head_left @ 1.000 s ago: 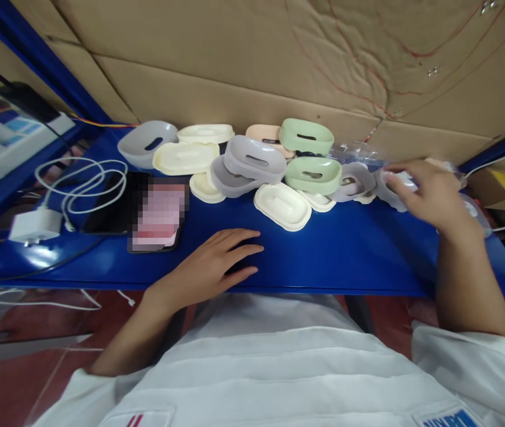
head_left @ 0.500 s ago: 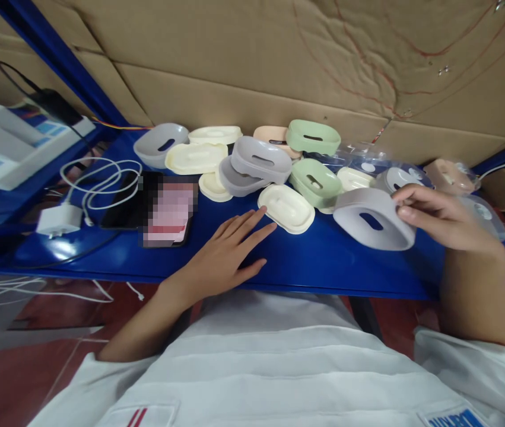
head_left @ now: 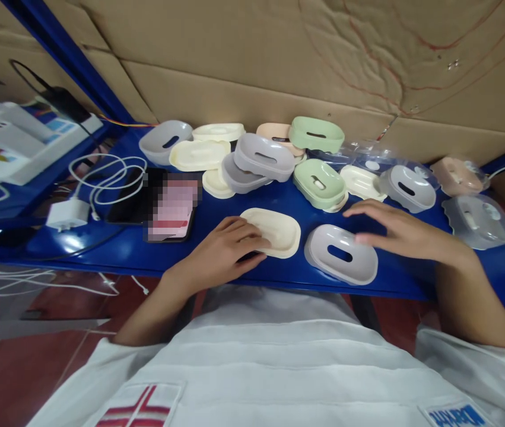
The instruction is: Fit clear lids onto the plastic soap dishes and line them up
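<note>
My left hand (head_left: 229, 249) has its fingers curled over the left end of a cream oval tray (head_left: 283, 234), with the thumb at its near edge. To the right of that tray, a grey oval soap dish (head_left: 354, 270) with a long slot in its floor lies upright on the blue tabletop. My right hand (head_left: 397, 231) hovers just above and right of the grey dish, thumb and fingers apart, holding nothing. Behind the hands are a green soap dish (head_left: 321, 185) and another cream tray (head_left: 361, 181).
More grey, green, peach and cream dishes crowd the back of the blue table (head_left: 216, 216). Clear plastic-packed dishes (head_left: 479, 220) stand at the right. A phone (head_left: 174, 207), white charger (head_left: 69, 213) and looped cable lie left. Cardboard (head_left: 234, 71) walls the back.
The grey soap dish was set down nearer the table's front edge, and my right hand let it go. My left hand's fingers closed on the cream tray, which moved nearer.
</note>
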The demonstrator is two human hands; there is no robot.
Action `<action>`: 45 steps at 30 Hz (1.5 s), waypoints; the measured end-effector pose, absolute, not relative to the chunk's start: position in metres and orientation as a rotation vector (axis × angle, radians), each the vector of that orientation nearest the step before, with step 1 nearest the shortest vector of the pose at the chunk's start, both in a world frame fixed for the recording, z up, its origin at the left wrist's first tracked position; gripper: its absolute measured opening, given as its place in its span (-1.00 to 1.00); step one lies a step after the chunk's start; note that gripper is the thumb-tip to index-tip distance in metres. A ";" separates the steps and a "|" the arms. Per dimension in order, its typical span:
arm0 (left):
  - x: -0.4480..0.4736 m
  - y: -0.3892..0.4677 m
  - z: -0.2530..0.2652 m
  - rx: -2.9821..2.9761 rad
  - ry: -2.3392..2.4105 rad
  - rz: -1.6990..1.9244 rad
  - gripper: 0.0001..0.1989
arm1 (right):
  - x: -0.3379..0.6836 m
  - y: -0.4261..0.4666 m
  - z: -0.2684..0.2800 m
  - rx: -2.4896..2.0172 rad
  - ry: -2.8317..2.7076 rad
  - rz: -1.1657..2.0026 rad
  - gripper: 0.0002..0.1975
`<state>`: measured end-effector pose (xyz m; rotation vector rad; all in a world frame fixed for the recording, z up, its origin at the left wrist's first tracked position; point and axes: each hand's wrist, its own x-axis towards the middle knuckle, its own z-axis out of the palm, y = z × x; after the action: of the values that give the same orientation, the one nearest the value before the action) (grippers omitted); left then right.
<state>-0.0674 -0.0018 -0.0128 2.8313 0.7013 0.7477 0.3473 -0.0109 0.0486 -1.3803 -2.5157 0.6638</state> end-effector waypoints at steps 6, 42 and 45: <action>-0.066 -0.006 -0.008 2.798 0.835 0.745 -0.65 | 0.347 -0.033 0.048 -1.324 -2.745 0.661 -0.23; -0.063 -0.009 -0.010 2.868 0.602 0.825 -0.70 | 0.263 -0.029 0.010 -0.772 -2.717 0.172 -0.34; -0.063 -0.008 -0.012 2.862 0.580 0.773 -0.77 | 0.255 -0.036 0.002 -0.734 -2.750 0.060 -0.38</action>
<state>-0.0632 -0.0075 -0.0121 2.8622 0.5796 0.7734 0.2551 -0.0363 0.0022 -0.7337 -2.7496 0.0598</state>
